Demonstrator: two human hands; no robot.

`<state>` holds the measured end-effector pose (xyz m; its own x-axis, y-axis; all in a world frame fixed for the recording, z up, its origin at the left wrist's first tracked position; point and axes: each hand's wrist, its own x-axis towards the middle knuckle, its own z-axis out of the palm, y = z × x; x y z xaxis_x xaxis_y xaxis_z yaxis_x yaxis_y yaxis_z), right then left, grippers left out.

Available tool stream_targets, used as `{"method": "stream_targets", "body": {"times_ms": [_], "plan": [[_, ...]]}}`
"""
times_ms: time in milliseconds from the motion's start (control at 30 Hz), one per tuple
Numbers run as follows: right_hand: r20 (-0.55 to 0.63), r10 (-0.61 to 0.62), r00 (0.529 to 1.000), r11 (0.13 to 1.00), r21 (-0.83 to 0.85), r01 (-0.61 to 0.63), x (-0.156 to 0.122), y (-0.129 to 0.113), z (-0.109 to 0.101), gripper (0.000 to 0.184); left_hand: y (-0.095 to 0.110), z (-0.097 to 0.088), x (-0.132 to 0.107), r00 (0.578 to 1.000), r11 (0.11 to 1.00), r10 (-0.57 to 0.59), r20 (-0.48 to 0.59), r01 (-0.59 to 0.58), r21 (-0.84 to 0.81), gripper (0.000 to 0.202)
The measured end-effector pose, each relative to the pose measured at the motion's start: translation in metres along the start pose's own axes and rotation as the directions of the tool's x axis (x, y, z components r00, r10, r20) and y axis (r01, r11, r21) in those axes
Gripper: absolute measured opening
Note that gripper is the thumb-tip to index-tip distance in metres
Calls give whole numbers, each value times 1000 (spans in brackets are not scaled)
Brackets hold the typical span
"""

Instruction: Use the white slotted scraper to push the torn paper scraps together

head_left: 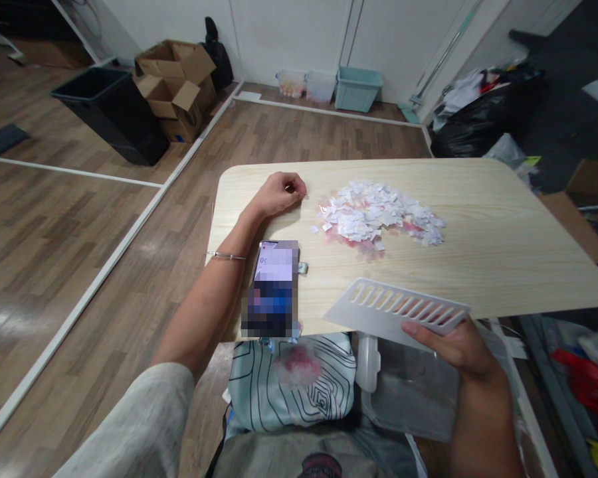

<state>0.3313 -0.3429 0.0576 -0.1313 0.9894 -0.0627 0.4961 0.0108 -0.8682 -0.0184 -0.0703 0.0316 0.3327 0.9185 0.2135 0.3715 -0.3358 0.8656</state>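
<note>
My left hand (pixel 280 192) rests at the table's left side with fingers curled and fingertips together; whether something small is pinched there I cannot make out. To its right lies a loose pile of small white paper scraps (pixel 373 211), with pinkish patches under and around them. My right hand (pixel 458 345) grips a white plastic scraper (pixel 379 315) with a row of slanted slots, held tilted over the table's front edge. The thumb lies on its near face. Below my left hand, beside the forearm, is a phone (pixel 278 262), partly blurred out.
The pale wooden table (pixel 503 239) has rounded corners. A clear plastic bin (pixel 408 385) sits under its front edge, beside a patterned cloth (pixel 299 392) at my lap. Beyond stand a black bin (pixel 114 113), cardboard boxes (pixel 179 86), a teal tub (pixel 359 89) and a black bag (pixel 473 123).
</note>
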Motion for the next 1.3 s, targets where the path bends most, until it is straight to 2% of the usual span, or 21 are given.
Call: {"method": "stream_targets", "body": {"times_ms": [167, 300, 600, 1000, 1300], "plan": [[16, 29, 999, 1000, 11, -30, -1, -2, 0, 27, 2, 0, 0, 998, 995, -62, 9, 63, -76, 10], [23, 38, 999, 999, 17, -39, -1, -4, 1, 32, 8, -1, 0, 991, 985, -127, 37, 130, -116, 10], [-7, 62, 998, 998, 24, -62, -3, 2, 0, 31, 8, 0, -1, 994, 988, -109, 21, 111, -109, 9], [-20, 55, 998, 998, -7, -56, -1, -8, 1, 23, 4, -1, 2, 994, 991, -97, 42, 101, -91, 10], [-14, 63, 998, 998, -1, -63, -1, -13, 2, 29, 5, -2, 1, 994, 989, -103, 44, 107, -98, 11]]}}
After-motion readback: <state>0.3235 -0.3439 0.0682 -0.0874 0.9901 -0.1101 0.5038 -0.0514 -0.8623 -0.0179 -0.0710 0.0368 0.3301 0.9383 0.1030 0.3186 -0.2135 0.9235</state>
